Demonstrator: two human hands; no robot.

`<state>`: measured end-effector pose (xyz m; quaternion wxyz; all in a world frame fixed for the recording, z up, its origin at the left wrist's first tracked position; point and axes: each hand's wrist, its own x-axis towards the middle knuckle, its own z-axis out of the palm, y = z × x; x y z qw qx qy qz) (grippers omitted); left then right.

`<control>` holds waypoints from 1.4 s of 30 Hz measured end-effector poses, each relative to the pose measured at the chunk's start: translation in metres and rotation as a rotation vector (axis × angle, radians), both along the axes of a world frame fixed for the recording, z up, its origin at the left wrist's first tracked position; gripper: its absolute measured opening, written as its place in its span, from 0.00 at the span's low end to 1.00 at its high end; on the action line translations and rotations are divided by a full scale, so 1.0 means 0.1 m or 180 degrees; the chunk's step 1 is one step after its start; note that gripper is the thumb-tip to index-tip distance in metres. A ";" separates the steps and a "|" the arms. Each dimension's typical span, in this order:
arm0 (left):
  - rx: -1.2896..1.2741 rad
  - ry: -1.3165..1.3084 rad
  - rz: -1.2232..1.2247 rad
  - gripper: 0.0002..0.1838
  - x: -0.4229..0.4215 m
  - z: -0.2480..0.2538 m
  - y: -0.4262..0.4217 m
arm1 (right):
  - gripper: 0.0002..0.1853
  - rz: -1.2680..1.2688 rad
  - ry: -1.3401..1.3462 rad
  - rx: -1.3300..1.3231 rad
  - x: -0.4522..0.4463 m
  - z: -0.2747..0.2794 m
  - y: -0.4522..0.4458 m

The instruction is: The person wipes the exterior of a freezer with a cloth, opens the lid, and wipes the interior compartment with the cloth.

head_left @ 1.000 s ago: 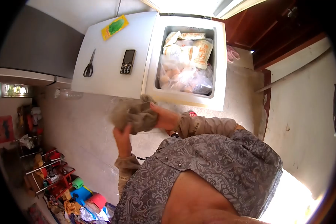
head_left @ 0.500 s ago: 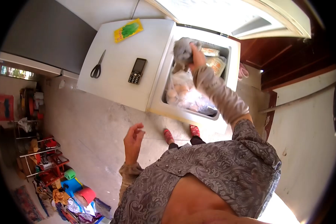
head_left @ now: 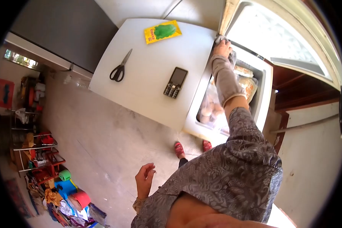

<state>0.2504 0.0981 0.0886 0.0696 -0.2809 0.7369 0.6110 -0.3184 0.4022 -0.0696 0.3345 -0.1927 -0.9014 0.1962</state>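
Note:
My right hand [head_left: 222,48] is closed on a crumpled grey cloth [head_left: 232,57], pressed to the back left corner of an open chest freezer [head_left: 268,89]. Below that arm, inside the freezer, clear plastic bags hold round, pale brown items [head_left: 209,112], partly hidden by my sleeve. Packets with orange and white print [head_left: 249,86] lie along the right side of the compartment. My left hand [head_left: 144,179] hangs over the floor in front of me, fingers loosely bent and apart, holding nothing.
On the white top left of the compartment lie black-handled scissors [head_left: 118,71], a keypad phone [head_left: 175,83] and a yellow packet with a green leafy picture [head_left: 163,31]. The raised freezer lid [head_left: 288,41] stands behind. Cluttered household items [head_left: 66,190] fill the lower left.
My right hand has moved with the grey cloth from above the freezer's contents to its back left corner. The view has shifted, and my left hand stays empty.

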 end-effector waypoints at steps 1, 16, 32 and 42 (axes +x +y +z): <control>0.0017 -0.0004 0.0014 0.13 0.04 0.00 -0.09 | 0.22 0.0128 -0.0519 -0.0132 0.09 0.07 0.05; 0.0506 0.0777 -0.1293 0.13 -0.79 0.26 -0.44 | 0.18 0.3754 -0.2319 0.0538 3.90 0.95 -0.78; 0.1401 0.1954 -0.0739 0.34 -1.83 0.61 0.92 | 0.35 0.5217 -0.2335 -0.2546 3.53 2.62 -0.21; -0.1688 0.3026 -0.1372 0.33 -4.64 0.90 0.94 | 0.31 0.1406 0.1572 0.2806 2.62 4.10 1.37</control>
